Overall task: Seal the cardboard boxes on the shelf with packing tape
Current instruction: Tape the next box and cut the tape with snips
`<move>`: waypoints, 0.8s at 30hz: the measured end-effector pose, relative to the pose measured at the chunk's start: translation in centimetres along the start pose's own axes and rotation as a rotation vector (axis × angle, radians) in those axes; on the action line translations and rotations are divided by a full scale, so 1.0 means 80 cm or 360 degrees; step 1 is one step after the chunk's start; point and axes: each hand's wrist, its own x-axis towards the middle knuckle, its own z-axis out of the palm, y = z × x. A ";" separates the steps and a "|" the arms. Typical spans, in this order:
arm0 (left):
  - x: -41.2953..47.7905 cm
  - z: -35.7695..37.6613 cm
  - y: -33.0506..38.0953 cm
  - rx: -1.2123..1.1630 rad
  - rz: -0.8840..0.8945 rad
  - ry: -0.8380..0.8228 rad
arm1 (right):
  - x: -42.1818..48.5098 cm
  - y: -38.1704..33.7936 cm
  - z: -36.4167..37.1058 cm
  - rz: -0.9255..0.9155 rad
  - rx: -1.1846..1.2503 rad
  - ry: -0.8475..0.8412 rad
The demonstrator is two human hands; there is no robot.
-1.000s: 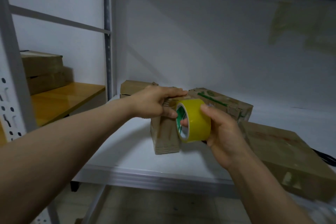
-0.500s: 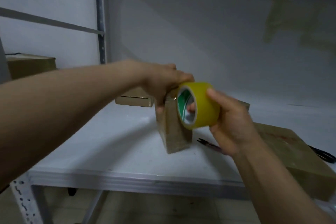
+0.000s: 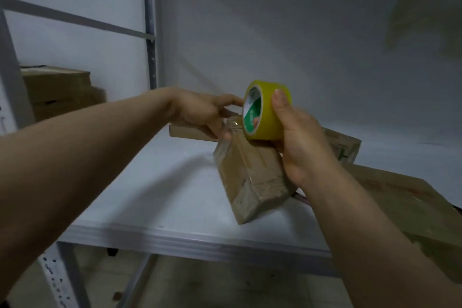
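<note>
Your right hand [image 3: 297, 142] grips the yellow tape roll [image 3: 268, 112] across its width, the roll sitting at the far end of the small cardboard box [image 3: 250, 175] in the centre of the frame; your left hand [image 3: 202, 115] holds that same end. The box seems light and may slide on the smooth shelf [image 3: 150, 182]; hold it by its stiff edges.

Plain white wall [image 3: 300, 45], grey metal upright [image 3: 150, 32] with crossbar [image 3: 75, 19], beige floor [image 3: 212, 282] below, dim cool light
</note>
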 end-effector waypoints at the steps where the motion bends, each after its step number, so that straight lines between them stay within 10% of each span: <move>1: -0.001 0.003 -0.002 -0.0231 0.0058 0.0066 | 0.009 0.002 0.001 0.0024 -0.0052 0.0014; 8: 0.022 0.055 -0.033 -0.0347 0.0157 0.0454 | 0.056 0.029 0.020 0.0220 -0.0347 -0.0017; 24: 0.024 0.062 -0.074 -0.0518 0.0152 0.0456 | 0.058 0.012 0.027 0.0022 -0.0471 0.0165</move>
